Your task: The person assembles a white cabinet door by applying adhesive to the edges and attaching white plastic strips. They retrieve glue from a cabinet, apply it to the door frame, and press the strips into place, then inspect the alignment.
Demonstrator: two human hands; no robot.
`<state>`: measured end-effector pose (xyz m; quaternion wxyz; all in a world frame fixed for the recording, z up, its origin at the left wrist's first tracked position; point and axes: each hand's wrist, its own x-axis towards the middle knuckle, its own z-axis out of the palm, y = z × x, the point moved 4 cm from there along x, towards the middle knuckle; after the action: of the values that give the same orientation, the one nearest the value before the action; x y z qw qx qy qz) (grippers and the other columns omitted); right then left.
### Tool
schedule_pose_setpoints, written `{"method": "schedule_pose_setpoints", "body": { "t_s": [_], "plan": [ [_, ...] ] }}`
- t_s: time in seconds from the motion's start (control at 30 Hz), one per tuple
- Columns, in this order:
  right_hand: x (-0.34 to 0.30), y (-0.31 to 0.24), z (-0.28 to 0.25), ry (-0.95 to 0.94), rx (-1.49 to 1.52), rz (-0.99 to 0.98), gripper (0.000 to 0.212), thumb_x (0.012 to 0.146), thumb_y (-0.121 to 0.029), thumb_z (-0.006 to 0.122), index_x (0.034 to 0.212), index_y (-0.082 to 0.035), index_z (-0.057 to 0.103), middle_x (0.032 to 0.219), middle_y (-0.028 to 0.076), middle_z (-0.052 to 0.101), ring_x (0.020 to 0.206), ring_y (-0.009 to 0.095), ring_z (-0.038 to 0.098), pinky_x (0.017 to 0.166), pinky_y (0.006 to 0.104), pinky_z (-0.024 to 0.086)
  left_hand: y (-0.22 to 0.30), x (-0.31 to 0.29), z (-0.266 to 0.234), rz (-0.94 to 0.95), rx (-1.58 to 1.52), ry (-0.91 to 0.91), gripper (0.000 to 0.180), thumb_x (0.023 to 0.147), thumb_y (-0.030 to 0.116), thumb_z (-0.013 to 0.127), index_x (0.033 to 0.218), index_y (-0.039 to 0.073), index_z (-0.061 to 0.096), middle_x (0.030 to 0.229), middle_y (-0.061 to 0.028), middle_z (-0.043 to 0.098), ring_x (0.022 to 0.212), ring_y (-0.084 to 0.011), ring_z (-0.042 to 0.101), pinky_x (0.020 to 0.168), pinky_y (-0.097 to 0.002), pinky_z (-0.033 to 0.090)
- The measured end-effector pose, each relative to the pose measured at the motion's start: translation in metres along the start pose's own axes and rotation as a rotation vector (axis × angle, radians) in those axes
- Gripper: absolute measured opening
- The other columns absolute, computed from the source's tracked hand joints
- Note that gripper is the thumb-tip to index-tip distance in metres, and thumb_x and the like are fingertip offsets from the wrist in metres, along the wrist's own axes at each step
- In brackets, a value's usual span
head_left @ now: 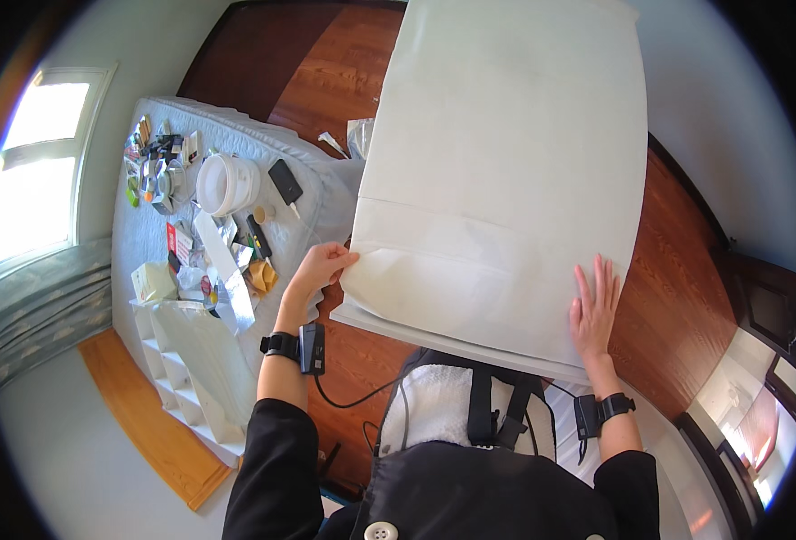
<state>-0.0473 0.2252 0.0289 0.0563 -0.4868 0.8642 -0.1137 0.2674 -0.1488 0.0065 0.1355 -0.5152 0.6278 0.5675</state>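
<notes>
A large white sheet (506, 135) covers the long tabletop in front of me. A crease runs across it, and its near left corner is curled up a little off the white board edge (389, 331) beneath. At the left edge of the sheet, my left hand (324, 267) is closed, pinching the sheet between thumb and fingers. My right hand (595, 310) lies flat on the sheet by its near right edge, fingers stretched out and holding nothing. Both wrists wear black straps with small black boxes and cables.
On the left, a bed (236, 135) holds a white bucket (228, 184), a black phone-like device (285, 183), a white compartment rack (173, 373) and several small items. A wooden bed end (150, 418) stands at the lower left. Wooden floor (673, 270) shows on the right.
</notes>
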Motion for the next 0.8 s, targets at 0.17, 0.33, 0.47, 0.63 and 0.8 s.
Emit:
{"method": "schedule_pose_setpoints", "body": {
  "t_s": [0.17, 0.33, 0.47, 0.63, 0.8],
  "plan": [
    [0.02, -0.027, 0.008, -0.093, 0.06, -0.127, 0.057, 0.087, -0.02, 0.056, 0.142, -0.018, 0.04, 0.153, 0.008, 0.025, 0.143, 0.033, 0.017, 0.114, 0.0578, 0.011, -0.001, -0.009, 0.005, -0.003, -0.001, 0.088, 0.025, 0.084, 0.027, 0.072, 0.079, 0.004, 0.062, 0.065, 0.0023, 0.054, 0.055, -0.0072, 0.047, 0.051, -0.021, 0.037],
    [0.045, -0.088, 0.03, -0.14, 0.14, -0.309, 0.074, 0.078, -0.044, 0.067, 0.143, -0.026, 0.036, 0.155, 0.009, 0.018, 0.144, 0.033, 0.014, 0.113, 0.0625, 0.01, -0.007, -0.029, 0.004, 0.032, 0.048, -0.028, 0.021, 0.083, 0.021, 0.072, 0.083, 0.004, 0.061, 0.066, 0.0021, 0.056, 0.056, -0.0067, 0.048, 0.052, -0.021, 0.038],
    [0.053, -0.126, 0.041, -0.117, 0.169, -0.373, 0.087, 0.069, -0.053, 0.072, 0.144, -0.029, 0.035, 0.156, 0.012, 0.012, 0.144, 0.034, 0.01, 0.111, 0.0668, 0.008, -0.017, -0.036, 0.004, -0.067, 0.04, -0.01, 0.021, 0.082, 0.018, 0.072, 0.084, 0.002, 0.06, 0.067, 0.0017, 0.057, 0.059, -0.0073, 0.05, 0.054, -0.0227, 0.04],
    [0.054, -0.133, 0.043, -0.19, 0.216, -0.352, 0.098, 0.061, -0.058, 0.075, 0.144, -0.028, 0.034, 0.156, 0.013, 0.008, 0.145, 0.034, 0.005, 0.11, 0.0697, 0.004, -0.014, -0.032, 0.011, 0.098, 0.199, 0.145, 0.026, 0.078, 0.021, 0.076, 0.078, 0.0, 0.059, 0.065, 0.0007, 0.055, 0.062, -0.0104, 0.051, 0.056, -0.0267, 0.042],
    [0.045, -0.144, 0.044, -0.305, 0.22, -0.362, 0.104, 0.058, -0.061, 0.076, 0.146, -0.027, 0.032, 0.156, 0.013, 0.004, 0.145, 0.034, -0.002, 0.109, 0.0704, 0.0, -0.023, -0.032, 0.009, 0.004, 0.268, 0.127, 0.033, 0.07, 0.026, 0.081, 0.073, 0.002, 0.058, 0.064, 0.0, 0.055, 0.061, -0.0109, 0.051, 0.055, -0.0266, 0.042]
  ]
}}
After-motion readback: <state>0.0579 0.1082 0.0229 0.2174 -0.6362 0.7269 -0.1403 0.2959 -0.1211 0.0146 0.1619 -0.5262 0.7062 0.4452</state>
